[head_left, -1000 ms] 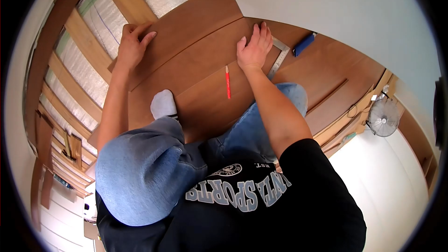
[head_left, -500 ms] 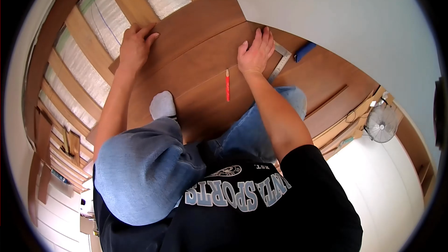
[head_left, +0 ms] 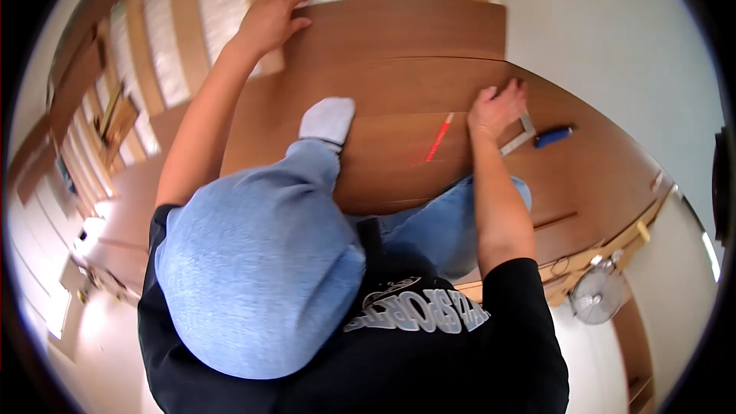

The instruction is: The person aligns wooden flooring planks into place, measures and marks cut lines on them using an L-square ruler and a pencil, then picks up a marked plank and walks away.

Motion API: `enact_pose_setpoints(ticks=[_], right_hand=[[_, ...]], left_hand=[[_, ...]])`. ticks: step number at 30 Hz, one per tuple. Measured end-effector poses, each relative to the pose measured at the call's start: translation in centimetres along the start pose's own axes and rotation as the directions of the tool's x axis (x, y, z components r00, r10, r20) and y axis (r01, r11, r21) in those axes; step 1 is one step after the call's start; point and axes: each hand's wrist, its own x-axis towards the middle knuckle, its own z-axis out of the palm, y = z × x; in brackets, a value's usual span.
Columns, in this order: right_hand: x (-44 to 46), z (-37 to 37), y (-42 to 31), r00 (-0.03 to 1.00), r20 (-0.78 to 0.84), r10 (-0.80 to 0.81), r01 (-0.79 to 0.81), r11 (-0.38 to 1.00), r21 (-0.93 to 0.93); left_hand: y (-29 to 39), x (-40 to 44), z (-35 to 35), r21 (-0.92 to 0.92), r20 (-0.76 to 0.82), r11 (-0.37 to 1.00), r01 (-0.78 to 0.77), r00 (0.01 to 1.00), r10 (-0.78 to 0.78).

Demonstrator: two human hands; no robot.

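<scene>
A brown wooden board (head_left: 399, 27) lies across the floor joists at the top. My left hand (head_left: 272, 21) is at its upper left corner, fingers and thumb apart at the edge. My right hand (head_left: 498, 110) rests on the brown flooring (head_left: 399, 92) near the wall, its fingers bent and slightly blurred; whether anything is under them is hidden. A red pencil (head_left: 439, 138) lies on the flooring left of my right hand. Just below that hand is a metal square (head_left: 519, 138), with a blue-handled tool (head_left: 553, 136) beside it.
Bare wooden joists (head_left: 188, 23) with silvery material between them run along the upper left. The white wall (head_left: 598, 38) borders the right side. A fan (head_left: 596, 295) stands at the lower right. My socked foot (head_left: 328, 120) is on the flooring, and a thin strip (head_left: 553, 221) lies to the right.
The view has turned, so the board now appears level. My right hand's fingers have bent from a flatter spread, near the metal square. My left hand stays at the board's edge.
</scene>
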Motion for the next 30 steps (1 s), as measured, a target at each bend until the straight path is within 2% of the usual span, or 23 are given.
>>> enact_pose_setpoints(ticks=[3, 5, 7, 8, 9, 11, 12, 13, 15, 16, 17, 18, 19, 20, 21, 23, 24, 26, 28, 29, 30], right_hand=[[0.5, -0.2, -0.5, 1.0, 0.022, -0.014, 0.014, 1.0, -0.012], [0.2, -0.8, -1.5, 0.999, 0.044, -0.021, 0.023, 0.999, -0.033], [1.0, -2.2, -3.1, 0.993, 0.062, -0.096, 0.094, 0.995, 0.035], [1.7, -2.8, -4.5, 0.985, 0.089, -0.145, 0.131, 0.981, 0.145], [2.4, -3.3, -6.2, 0.984, 0.09, -0.153, 0.139, 0.979, 0.147], [3.8, -2.7, -8.9, 0.967, 0.237, 0.096, -0.131, 0.982, 0.136], [4.3, -2.5, -10.1, 0.971, 0.205, 0.12, -0.13, 0.991, 0.035], [4.9, -2.7, -10.7, 0.972, 0.202, 0.118, -0.128, 0.991, 0.037], [6.8, -3.7, -12.1, 0.865, 0.465, 0.187, -0.168, 0.982, -0.084], [7.4, -4.1, -12.9, 0.866, 0.464, 0.186, -0.165, 0.983, -0.085], [8.0, -4.6, -13.5, 0.876, 0.481, -0.041, 0.038, 0.999, 0.016], [8.6, -4.9, -14.1, 0.844, 0.47, -0.26, 0.235, 0.965, 0.112], [9.0, -4.6, -15.1, 0.882, 0.273, -0.384, 0.316, 0.912, 0.262], [10.3, -5.0, -16.1, 0.868, 0.259, -0.423, 0.329, 0.882, 0.339], [12.0, -4.4, -16.4, 0.841, 0.242, -0.484, 0.401, 0.858, 0.322], [15.9, -2.9, -16.6, 0.808, 0.323, -0.493, 0.415, 0.865, 0.282], [17.7, -3.1, -17.6, 0.82, 0.293, -0.491, 0.455, 0.871, 0.187], [21.8, -2.6, -19.1, 0.826, 0.112, -0.553, 0.516, 0.82, 0.247], [25.8, -1.8, -21.0, 0.872, -0.01, -0.489, 0.464, 0.822, 0.331], [27.2, -1.5, -21.4, 0.875, -0.003, -0.484, 0.459, 0.828, 0.322], [28.2, -0.8, -21.7, 0.868, -0.12, -0.482, 0.495, 0.814, 0.305]], left_hand=[[-0.8, -1.6, 0.7, -0.025, -0.009, 0.999, 0.022, 1.0, -0.022], [-0.9, -1.2, 0.2, 0.018, 0.063, 1.0, 0.02, 0.998, -0.021], [-0.8, -0.8, 0.0, 0.01, 0.077, 0.999, 0.032, 0.996, -0.033], [-0.6, -0.9, 0.0, 0.006, 0.103, 1.0, 0.023, 0.994, -0.024], [-0.6, -1.0, 0.1, 0.004, 0.1, 0.999, 0.032, 0.994, -0.032], [-0.5, -1.0, 0.0, 0.017, 0.103, 0.999, 0.027, 0.994, -0.029], [-0.6, -0.9, -0.1, 0.021, 0.096, 0.999, 0.027, 0.995, -0.029], [-0.5, -0.9, 0.0, 0.032, 0.099, 0.999, 0.026, 0.995, -0.029], [-0.6, -1.1, 0.1, 0.041, 0.102, 0.999, 0.027, 0.994, -0.031], [-0.6, -1.3, 0.0, 0.052, 0.108, 0.998, 0.021, 0.994, -0.027], [-0.5, -1.4, 0.0, 0.061, 0.112, 0.998, 0.012, 0.994, -0.019], [-0.6, -1.5, -0.1, 0.056, 0.104, 0.998, 0.001, 0.995, -0.007], [-0.5, -1.8, 0.1, 0.042, 0.088, 0.999, 0.023, 0.996, -0.026], [-0.4, -1.8, 0.4, 0.024, 0.071, 0.999, 0.037, 0.997, -0.039], [-0.6, -1.9, 0.8, 0.013, 0.039, 1.0, 0.025, 0.999, -0.026], [-1.0, -1.7, 1.2, 0.012, 0.012, 1.0, -0.016, 1.0, 0.015], [-0.7, -1.7, 0.9, 0.015, 0.025, 1.0, -0.011, 1.0, 0.01], [-0.5, -1.6, 0.5, 0.013, 0.046, 1.0, -0.009, 0.999, 0.009], [-0.4, -1.4, 0.4, 0.049, 0.041, 0.999, -0.004, 0.999, 0.002], [-0.2, -1.4, 0.3, 0.041, 0.046, 0.999, -0.012, 0.999, 0.01], [-0.1, -1.5, 0.2, 0.046, 0.045, 0.999, -0.012, 0.999, 0.01]])
